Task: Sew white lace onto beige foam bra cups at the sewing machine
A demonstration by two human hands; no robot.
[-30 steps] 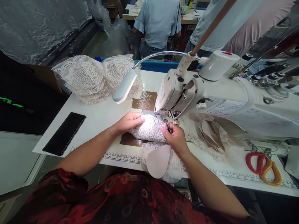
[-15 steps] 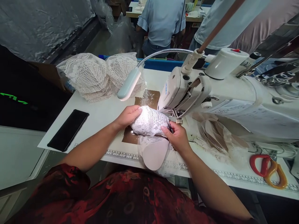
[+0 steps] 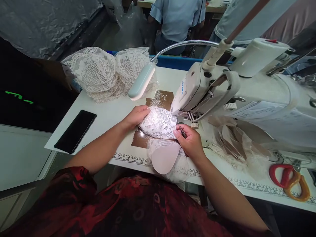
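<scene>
A white lace bra cup lies lit by the lamp, just left of the sewing machine's needle area. My left hand is closed on its left end, thumb on top. At the cup's right edge, my right hand pinches the lace between thumb and fingers. A small dark metal tool, apparently thread snips, is also tucked in that hand; its lower part is hidden. Below the cup, a smooth pale foam cup with sheer lace around it hangs over the table's front edge.
Stacked lace cups sit at the back left, behind a black phone. A lamp head hangs over the table. Sheer fabric pieces and red-and-orange-handled scissors lie right. A person in light blue sits beyond.
My view has shifted slightly, so most of the scene sits higher in the picture. Both hands keep their hold on the lace cup, whose lace side is turned a little more toward me.
</scene>
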